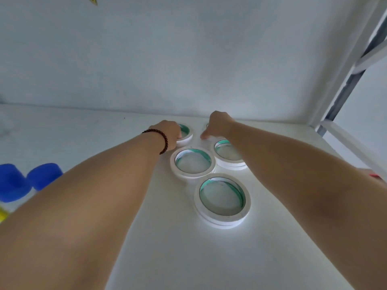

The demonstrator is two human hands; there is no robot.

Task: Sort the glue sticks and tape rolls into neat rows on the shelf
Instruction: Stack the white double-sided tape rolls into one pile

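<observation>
White tape rolls with green inner cores lie flat on the white shelf [272,248]. The nearest roll [222,218] looks like a stack of two. A middle roll [191,173] lies behind it, and a right roll [230,164] is partly under my right forearm. My left hand [169,132] grips the far left roll [187,137] near the back wall. My right hand [218,125] is curled over another roll at the back, which it almost fully hides. Two blue glue stick caps [45,174] stand at the left edge.
The shelf's back wall [188,70] rises just behind the hands. A white and grey metal upright [343,91] frames the right side. A yellow object [3,214] shows at the far left edge, under the blue caps.
</observation>
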